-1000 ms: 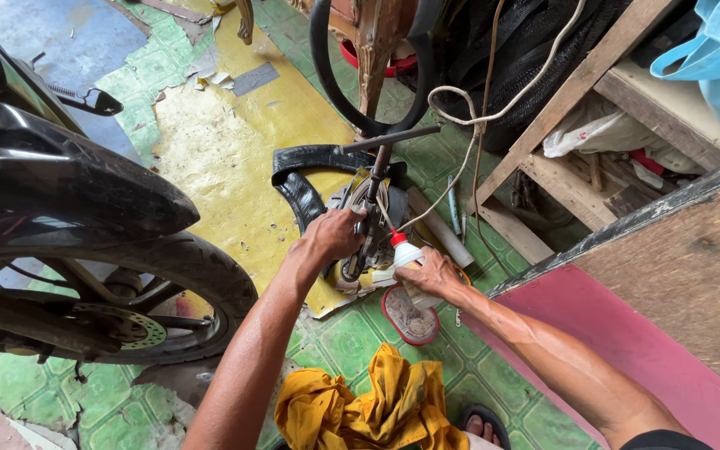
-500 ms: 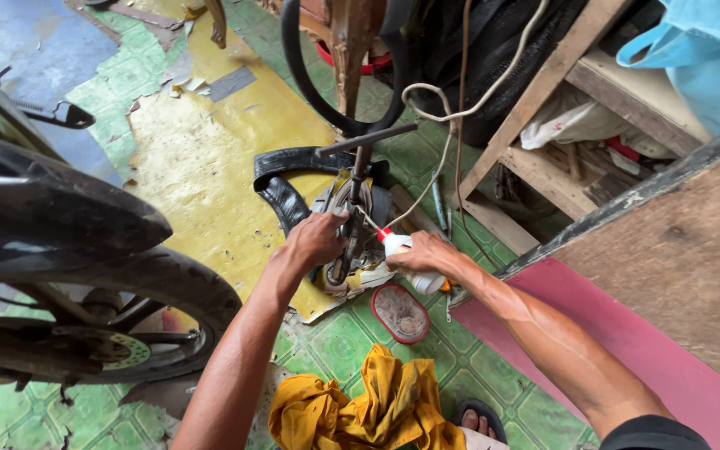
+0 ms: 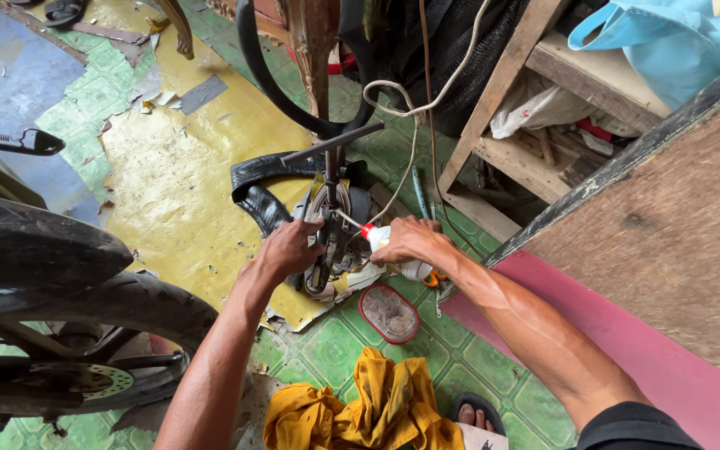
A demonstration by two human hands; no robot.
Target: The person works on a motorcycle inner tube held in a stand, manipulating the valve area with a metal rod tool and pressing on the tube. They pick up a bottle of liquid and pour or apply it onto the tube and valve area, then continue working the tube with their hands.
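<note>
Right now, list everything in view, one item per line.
Squeeze bottle: one, white with red nozzle, in the right hand, nozzle aimed at the metal press.
Metal press: one, grey, upright on the floor, centre.
Rubber inner tube: one, black, curled behind the press.
Shallow dish: one, red-rimmed, on green tiles.
Cloth: one, yellow, bottom centre.
Motorcycle: one, black, left.
Wooden shelf: one, upper right.
Bag: one, light blue, on the shelf.
Left hand: on the press.
Right hand: gripping the bottle.
</note>
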